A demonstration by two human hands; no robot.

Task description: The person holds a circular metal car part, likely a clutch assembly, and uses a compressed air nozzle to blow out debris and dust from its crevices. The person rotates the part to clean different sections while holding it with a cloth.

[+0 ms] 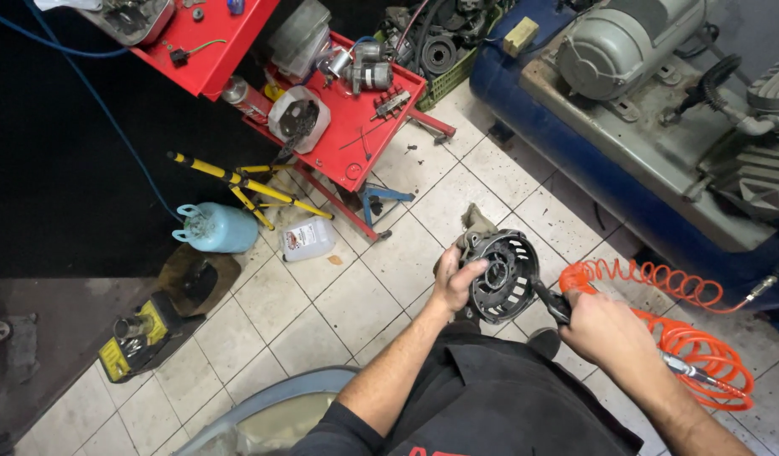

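My left hand [455, 279] grips a round black metal housing [503, 274] with slotted openings, held up over the tiled floor. A grey rag [476, 221] sticks out behind the housing. My right hand [605, 329] is closed on a black air blow gun [551, 302] whose nozzle touches the housing's right rim. An orange coiled air hose [676, 333] runs from the gun toward the right.
A large blue air compressor [626, 127] with a grey motor fills the upper right. A red tool cart [347, 118] with parts stands upper centre. A light blue gas cylinder [216, 226], a white jug [308, 239] and a yellow device [140, 338] sit at left.
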